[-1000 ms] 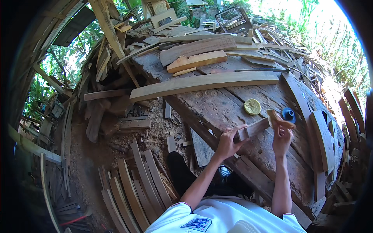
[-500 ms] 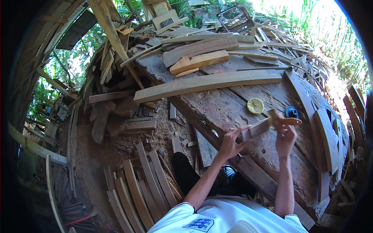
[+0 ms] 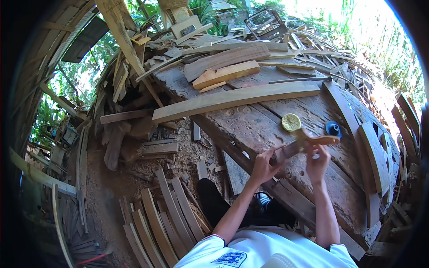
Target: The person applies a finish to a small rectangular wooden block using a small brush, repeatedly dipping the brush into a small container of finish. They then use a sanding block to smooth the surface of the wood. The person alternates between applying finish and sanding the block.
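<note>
My left hand (image 3: 264, 164) is closed on a short dark wooden block (image 3: 284, 152) held over the worn bench. My right hand (image 3: 318, 164) grips a brush (image 3: 325, 140) with an orange-brown wooden handle, its blurred bristle end over the far end of the block. Just beyond them lies a round yellow disc with a rough surface (image 3: 291, 122). A blue round container with a dark center (image 3: 333, 129) stands to its right, partly behind the brush.
A long plank (image 3: 234, 100) lies across the bench (image 3: 230, 129); offcuts (image 3: 225, 73) pile behind it. Boards (image 3: 375, 154) line the right edge. Curved slats (image 3: 156, 223) and shavings cover the ground at lower left. A slanting post (image 3: 120, 35) rises at upper left.
The brush in my right hand has shifted a little left along the block and its bristle end is now blurred. My left hand stays on the block.
</note>
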### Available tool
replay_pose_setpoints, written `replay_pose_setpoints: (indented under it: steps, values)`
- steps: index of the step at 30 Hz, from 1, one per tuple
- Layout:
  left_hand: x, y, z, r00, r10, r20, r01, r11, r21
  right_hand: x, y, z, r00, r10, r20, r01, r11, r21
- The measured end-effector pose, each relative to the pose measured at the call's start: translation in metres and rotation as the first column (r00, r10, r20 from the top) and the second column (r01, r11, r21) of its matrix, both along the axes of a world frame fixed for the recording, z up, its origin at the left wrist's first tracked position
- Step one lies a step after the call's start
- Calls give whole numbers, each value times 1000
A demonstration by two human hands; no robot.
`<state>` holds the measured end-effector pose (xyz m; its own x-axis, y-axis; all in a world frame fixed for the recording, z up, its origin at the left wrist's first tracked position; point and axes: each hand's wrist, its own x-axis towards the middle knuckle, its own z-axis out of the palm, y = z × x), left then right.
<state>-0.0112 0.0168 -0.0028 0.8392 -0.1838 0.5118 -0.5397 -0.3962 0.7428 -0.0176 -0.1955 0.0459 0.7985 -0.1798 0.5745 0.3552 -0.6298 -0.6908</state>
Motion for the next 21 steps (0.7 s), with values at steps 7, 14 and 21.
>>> replay_pose_setpoints:
  steps: [7, 14, 21]
  values:
    - [-3, 1, -2, 993, -9, -114, -3, 994, -110, -12, 29, 22, 981, 191, -21, -192, 980, -45]
    - [-5, 3, -1, 994, 29, -102, -27, 999, 20, -8, 10, 5, 958, 236, -164, -186, 944, 274]
    - [-1, 0, 1, 1000, 16, -6, -17, 999, -31, 6, -18, -4, 1000, -3, 26, 4, 999, -50]
